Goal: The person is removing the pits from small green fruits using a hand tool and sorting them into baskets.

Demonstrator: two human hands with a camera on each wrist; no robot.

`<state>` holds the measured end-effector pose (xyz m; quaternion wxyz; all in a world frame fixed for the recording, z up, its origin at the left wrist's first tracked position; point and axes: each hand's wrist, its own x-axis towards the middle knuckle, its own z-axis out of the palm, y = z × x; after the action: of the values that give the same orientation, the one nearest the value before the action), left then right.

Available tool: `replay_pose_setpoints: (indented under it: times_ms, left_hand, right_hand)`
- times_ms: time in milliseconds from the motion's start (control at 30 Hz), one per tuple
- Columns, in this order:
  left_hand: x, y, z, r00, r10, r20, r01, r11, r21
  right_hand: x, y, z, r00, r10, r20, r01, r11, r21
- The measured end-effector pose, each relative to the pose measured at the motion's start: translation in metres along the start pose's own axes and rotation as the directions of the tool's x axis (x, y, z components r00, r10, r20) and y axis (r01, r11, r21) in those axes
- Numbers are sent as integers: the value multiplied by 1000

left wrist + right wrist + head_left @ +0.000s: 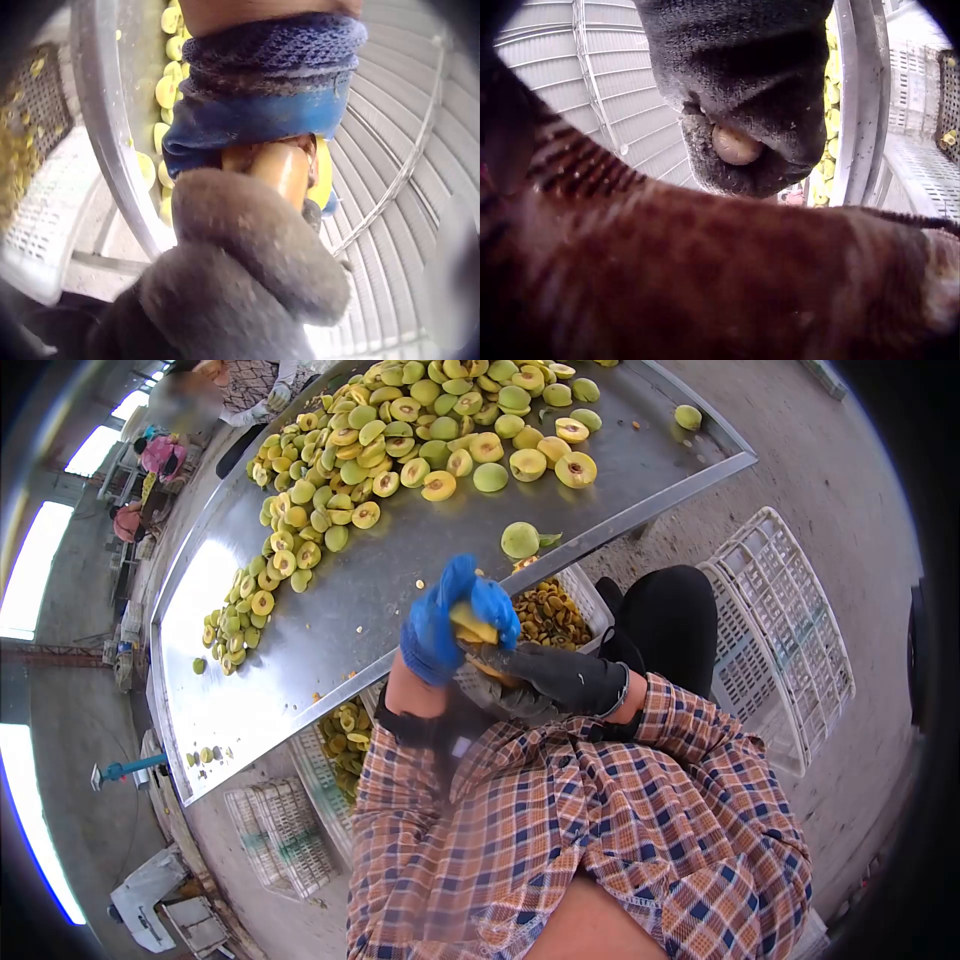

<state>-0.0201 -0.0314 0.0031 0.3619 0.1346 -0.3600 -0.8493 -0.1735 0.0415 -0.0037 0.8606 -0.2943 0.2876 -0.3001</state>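
Note:
My left hand (455,615), in a blue glove, grips a yellow piece of halved stone fruit (472,622) over the near edge of the metal table. Close against it, my right hand (550,678) in a dark glove has its fingers curled round a tan wooden handle (283,171). The handle's rounded butt (736,145) pokes out of the dark glove in the right wrist view. Whatever the handle carries at its far end is hidden between the hands. In the left wrist view, yellow flesh (322,174) shows beside the handle, under the blue glove.
Halved green-yellow stone fruit (400,440) lie heaped across the metal table (330,610). A crate of brownish pieces (550,615) stands below the edge. Another crate holds fruit halves (345,735). A white crate (780,630) stands at right. Another person's gloved hands (265,405) are at the far side.

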Motion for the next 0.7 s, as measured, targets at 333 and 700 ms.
replay_pose_setpoints:
  times_ms: [333, 700]
  left_hand:
    - [81, 11, -62, 941, 227, -251, 272, -66, 960]
    - [50, 11, -82, 912, -104, -396, 246, 912, 327]
  right_hand:
    - [16, 50, -96, 992, -29, -120, -8, 954, -300]
    - [24, 47, -98, 721, -691, 49, 552, 530, -644]
